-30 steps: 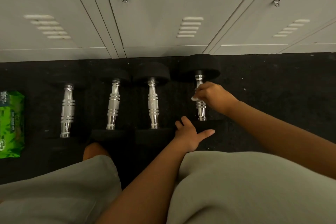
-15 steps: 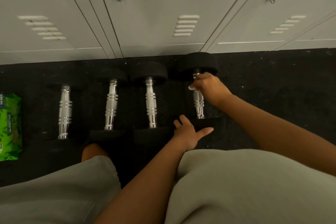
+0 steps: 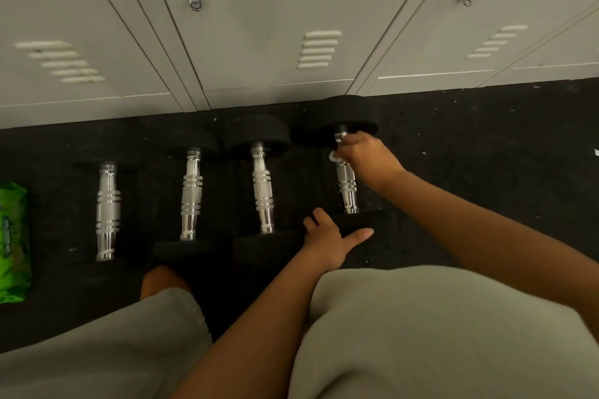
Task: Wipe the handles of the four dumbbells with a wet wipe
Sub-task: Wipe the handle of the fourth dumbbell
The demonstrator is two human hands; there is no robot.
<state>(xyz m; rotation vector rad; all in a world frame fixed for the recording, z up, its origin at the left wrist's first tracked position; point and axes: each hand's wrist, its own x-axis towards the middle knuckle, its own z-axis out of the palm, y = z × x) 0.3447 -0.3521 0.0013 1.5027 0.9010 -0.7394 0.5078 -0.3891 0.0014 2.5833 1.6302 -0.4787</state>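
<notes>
Dumbbells, four counted, lie in a row on the black floor (image 3: pixel 486 172), chrome handles pointing toward the grey lockers (image 3: pixel 259 26); taking the lockers as landmark, the far black heads sit just in front of the locker base and the near heads lie toward the person's knees. First dumbbell (image 3: pixel 108 210) is leftmost, second dumbbell (image 3: pixel 192 194) beside it, third dumbbell (image 3: pixel 263 188) next, fourth dumbbell (image 3: pixel 346 186) rightmost and closest to the lockers. One green wipe pack (image 3: pixel 13 241) lies at the left edge, well apart from the lockers and left of the first dumbbell. Two hands. Right hand (image 3: pixel 368 155) is curled around the fourth handle at its locker end, just under the far head, fingers pressed closed on a white wet wipe (image 3: pixel 334 156), of which only a small bit shows. Left hand (image 3: pixel 330 241) rests flat with fingers spread on the near head of the fourth dumbbell, thumb out to the right. Two locker latches show, one on the middle door, one on the right door. Grey shorts cover both thighs at the bottom. Versus half a second ago: right hand has slid further up the handle toward the lockers, more chrome is exposed below it; left hand unchanged, other three dumbbells and pack have not moved.
</notes>
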